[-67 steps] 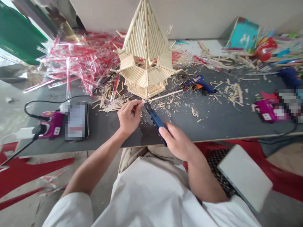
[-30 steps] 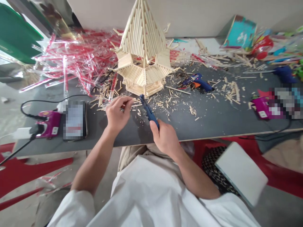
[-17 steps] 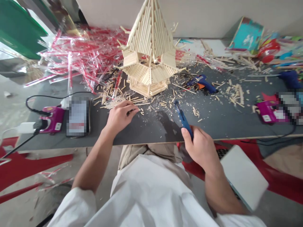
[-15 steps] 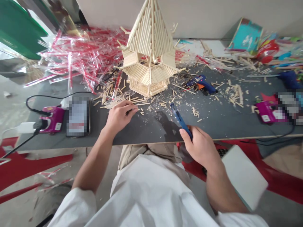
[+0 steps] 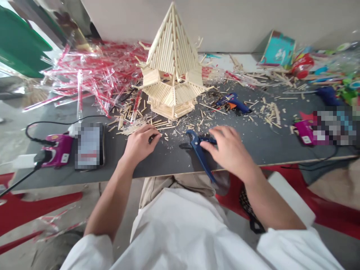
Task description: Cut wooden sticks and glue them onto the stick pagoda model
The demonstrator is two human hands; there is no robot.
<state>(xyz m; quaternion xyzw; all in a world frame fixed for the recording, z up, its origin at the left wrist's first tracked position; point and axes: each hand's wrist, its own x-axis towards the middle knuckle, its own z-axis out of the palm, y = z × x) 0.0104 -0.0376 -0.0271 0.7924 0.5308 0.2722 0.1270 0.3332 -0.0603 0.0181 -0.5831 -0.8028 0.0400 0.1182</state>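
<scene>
My right hand (image 5: 232, 150) grips a blue pipe cutter (image 5: 200, 152), thumb against one handle. The cutter's hooked jaw points away from me, and its other handle slants down past the table edge. My left hand (image 5: 142, 144) rests near the front of the table with thumb and fingertips pinched together. What lies between those fingertips, if anything, is too small to make out. Beyond both hands stands a pagoda-like model (image 5: 173, 90) built of thin pale wooden sticks. Loose cut stick pieces (image 5: 126, 116) are scattered around its base, close to my left fingers.
Clear and red plastic wrappers (image 5: 92, 71) heap up at the back left. A phone (image 5: 89, 146) lies beside a purple power adapter (image 5: 57, 150). Blue glue guns (image 5: 234, 102) and another purple adapter (image 5: 306, 132) are on the right, with a teal box (image 5: 278, 48) behind.
The pipe cutter has turned in my right hand, its handles now spread and its jaw further left. My right hand has moved up over the table. My left hand stays nearly still.
</scene>
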